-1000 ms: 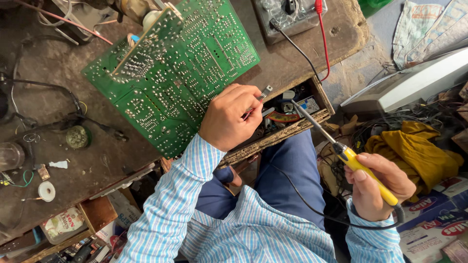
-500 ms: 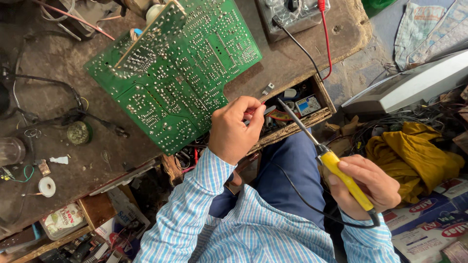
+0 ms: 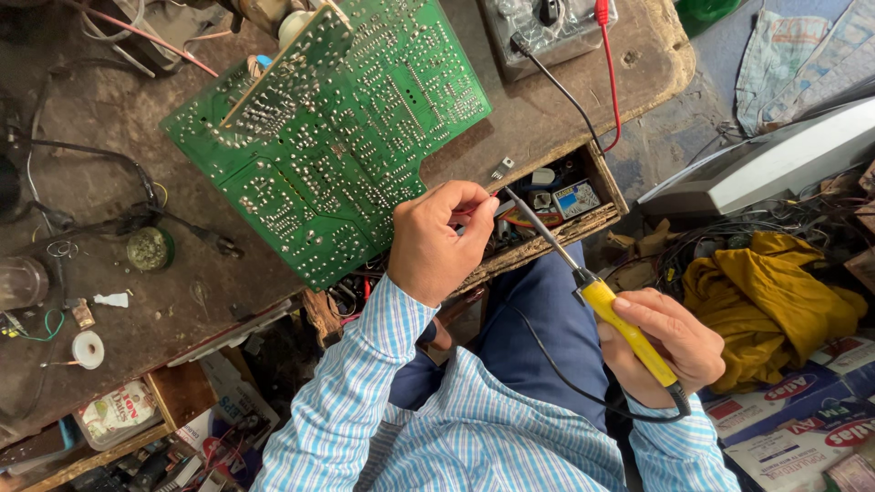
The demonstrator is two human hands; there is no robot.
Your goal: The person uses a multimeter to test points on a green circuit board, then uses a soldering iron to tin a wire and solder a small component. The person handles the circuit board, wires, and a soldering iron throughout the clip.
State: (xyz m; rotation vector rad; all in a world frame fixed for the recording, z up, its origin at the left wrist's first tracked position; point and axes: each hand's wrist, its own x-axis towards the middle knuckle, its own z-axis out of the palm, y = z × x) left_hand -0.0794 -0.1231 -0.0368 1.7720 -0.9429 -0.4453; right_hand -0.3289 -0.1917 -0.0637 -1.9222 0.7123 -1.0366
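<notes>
- The right hand (image 3: 661, 351) is closed around the yellow handle of a soldering iron (image 3: 597, 296), its thin metal tip slanting up and left toward the open drawer (image 3: 556, 205) under the tabletop (image 3: 547, 109).
- Over the last second the iron has swung in from the right; its tip now sits just beside the left hand's fingertips, where before it was well apart from them.
- The left hand (image 3: 437, 241) is pinched together at the drawer's front edge, fingers curled in; it seems to grip something small and reddish, though what it is cannot be told.
- That hand has slid down and right off the green circuit board (image 3: 337, 137), which lies solder side up on the tabletop, no longer touched.
- The two hands have thus come together over the drawer rather than over the board, so the work in hand looks to be at the small pinched piece.
- A grey meter (image 3: 547, 27) with red and black leads rests at the tabletop's far edge; a yellow cloth (image 3: 766, 301) lies to the right.
</notes>
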